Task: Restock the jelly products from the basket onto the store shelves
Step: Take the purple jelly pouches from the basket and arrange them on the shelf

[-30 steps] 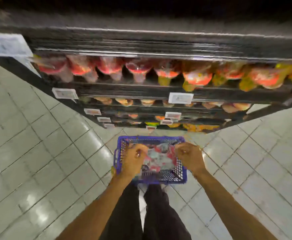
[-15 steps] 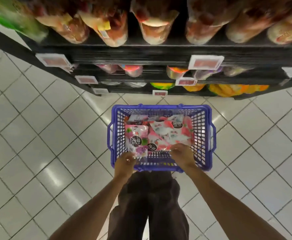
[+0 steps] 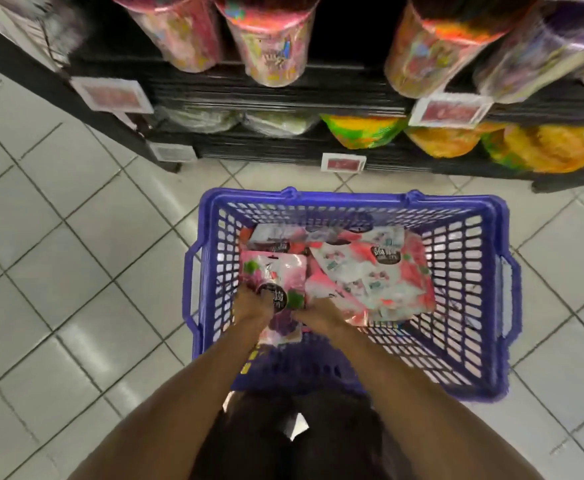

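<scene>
Jelly pouch (image 3: 273, 285), pink and green, sits in the near-left corner of the basket (image 3: 352, 197). The left hand (image 3: 249, 308) grips its lower edge, and the right hand (image 3: 318, 315) touches its other side, its hold too blurred to tell. Several more pouches (image 3: 370, 275) lie in the basket, so restocking the shelves (image 3: 283, 147) beyond the basket looks barely begun.

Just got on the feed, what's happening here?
A person stands over a blue basket on the tiled floor, in front of the store shelves. The left hand and the right hand both grip a pink and purple jelly pouch at the basket's near-left side. More pink and white pouches lie loose inside. The held pouch sits low in the basket, not yet lifted toward a shelf.
</scene>
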Motion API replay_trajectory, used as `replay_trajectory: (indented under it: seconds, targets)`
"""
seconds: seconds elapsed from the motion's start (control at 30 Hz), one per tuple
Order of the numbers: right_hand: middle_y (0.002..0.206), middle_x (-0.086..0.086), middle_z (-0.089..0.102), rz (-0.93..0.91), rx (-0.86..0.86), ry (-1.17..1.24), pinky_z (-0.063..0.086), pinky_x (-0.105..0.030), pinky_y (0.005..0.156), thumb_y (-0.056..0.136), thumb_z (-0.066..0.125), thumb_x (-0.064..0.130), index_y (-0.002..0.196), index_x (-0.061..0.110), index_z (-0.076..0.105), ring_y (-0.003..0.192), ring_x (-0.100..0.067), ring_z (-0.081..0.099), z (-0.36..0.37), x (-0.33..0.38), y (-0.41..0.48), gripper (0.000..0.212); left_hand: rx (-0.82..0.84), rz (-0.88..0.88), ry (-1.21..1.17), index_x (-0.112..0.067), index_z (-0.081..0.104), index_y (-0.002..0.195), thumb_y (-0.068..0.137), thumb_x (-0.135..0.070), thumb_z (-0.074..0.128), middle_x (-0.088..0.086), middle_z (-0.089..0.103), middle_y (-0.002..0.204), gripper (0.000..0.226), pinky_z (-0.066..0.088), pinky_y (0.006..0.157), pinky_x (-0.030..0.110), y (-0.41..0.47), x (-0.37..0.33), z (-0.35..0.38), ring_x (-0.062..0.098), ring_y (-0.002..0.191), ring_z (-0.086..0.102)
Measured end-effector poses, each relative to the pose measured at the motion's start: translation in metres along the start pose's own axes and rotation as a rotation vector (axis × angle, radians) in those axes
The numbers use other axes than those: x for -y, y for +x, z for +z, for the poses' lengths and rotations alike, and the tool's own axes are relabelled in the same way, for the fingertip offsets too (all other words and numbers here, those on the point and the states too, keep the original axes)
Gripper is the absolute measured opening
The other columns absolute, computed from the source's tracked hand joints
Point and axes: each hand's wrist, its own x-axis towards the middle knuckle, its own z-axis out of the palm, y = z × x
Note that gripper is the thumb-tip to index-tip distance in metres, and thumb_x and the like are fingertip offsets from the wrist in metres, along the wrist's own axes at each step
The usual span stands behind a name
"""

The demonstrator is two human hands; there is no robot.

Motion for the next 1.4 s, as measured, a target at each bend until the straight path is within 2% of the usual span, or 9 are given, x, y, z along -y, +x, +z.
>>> replay_trajectory:
  seconds: [0.17,0.37,0.47,0.57,0.7,0.93,1.07,1.23,1.4]
  targets:
    - [0.091,-0.022,0.064,-0.063,-0.046,0.286,0.039,-0.031,0.074,0.092,0.066,0.010,0.104,-0.010,0.070,0.088,-0.023,0.054,0.007,-0.010,0.000,0.024,-0.018,0.055,0.040,0.004,0.054,0.128,0.096,-0.014,0.052,0.025,0.062,0.126,0.037,0.047,0.090,0.038,0.000,0.001,0.007,0.039,0.111,0.061]
    - [0.108,-0.005,0.068,-0.084,0.095,0.680,0.042,-0.040,0.100,0.102,0.050,0.013,0.111,0.013,0.065,0.108,-0.020,0.059,-0.024,-0.014,-0.025,0.018,0.248,0.026,-0.388,-0.010,0.050,0.127,0.090,-0.037,0.067,0.014,0.064,0.097,0.048,0.057,0.074,0.043,-0.013,0.000,-0.010,0.021,0.073,0.065]
    - [0.092,-0.008,0.069,-0.199,-0.280,0.636,0.050,-0.021,0.076,0.102,0.051,0.012,0.109,0.001,0.065,0.084,-0.008,0.066,-0.041,0.006,-0.026,0.019,0.288,-0.095,-0.549,-0.016,0.045,0.140,0.088,-0.042,0.068,0.001,0.060,0.117,0.063,0.048,0.086,0.036,-0.013,0.004,-0.013,0.018,0.097,0.057]
    - [0.106,-0.016,0.067,-0.256,-0.639,0.456,0.044,-0.009,0.061,0.095,0.061,0.007,0.116,0.004,0.062,0.087,-0.029,0.066,-0.067,0.033,-0.013,0.021,0.225,-0.207,-0.639,-0.011,0.049,0.137,0.089,-0.049,0.064,0.002,0.059,0.091,0.063,0.051,0.080,0.037,-0.012,0.011,-0.012,0.018,0.080,0.056]
    - [0.137,-0.008,0.055,-0.260,-0.506,-0.223,0.053,-0.028,0.080,0.095,0.058,0.007,0.132,0.026,0.061,0.103,-0.023,0.065,-0.086,0.048,0.009,0.042,0.213,-0.249,-0.639,-0.013,0.062,0.094,0.086,-0.056,0.062,0.001,0.056,0.066,0.044,0.050,0.065,0.034,-0.010,0.017,-0.012,0.017,0.061,0.053]
    - [0.123,-0.021,0.060,-0.340,-0.568,-0.015,0.038,0.003,0.079,0.100,0.046,0.000,0.118,-0.009,0.062,0.089,-0.010,0.061,-0.078,0.018,-0.020,0.026,0.112,-0.192,-0.574,-0.029,0.055,0.081,0.085,-0.058,0.062,-0.001,0.061,0.079,0.031,0.040,0.057,0.026,-0.024,0.016,-0.030,0.014,0.071,0.056]
    - [0.142,-0.009,0.047,-0.586,-0.641,-0.236,0.037,-0.035,0.111,0.098,0.058,0.024,0.109,0.006,0.073,0.130,-0.019,0.044,-0.081,-0.025,-0.063,0.026,0.096,-0.098,-0.496,-0.025,0.060,0.080,0.081,-0.056,0.068,-0.002,0.063,0.066,0.033,0.045,0.051,0.026,-0.037,0.014,-0.042,0.013,0.059,0.058]
    - [0.071,-0.015,0.069,-0.433,-0.607,-0.004,0.053,-0.036,0.067,0.099,0.046,0.032,0.092,0.013,0.072,0.074,-0.030,0.066,-0.097,-0.038,-0.086,0.032,0.062,-0.078,-0.488,-0.017,0.060,0.076,0.075,-0.045,0.080,-0.004,0.058,0.055,0.034,0.044,0.042,0.023,-0.046,0.004,-0.053,0.012,0.048,0.054]
    - [0.066,-0.005,0.058,-0.195,-0.334,0.330,0.038,-0.020,0.042,0.099,0.054,0.028,0.089,0.011,0.071,0.053,-0.015,0.045,-0.128,-0.013,-0.064,0.025,0.042,-0.056,-0.417,-0.009,0.065,0.097,0.076,-0.044,0.081,0.003,0.067,0.075,0.044,0.050,0.044,0.024,-0.040,-0.006,-0.051,0.015,0.062,0.064]
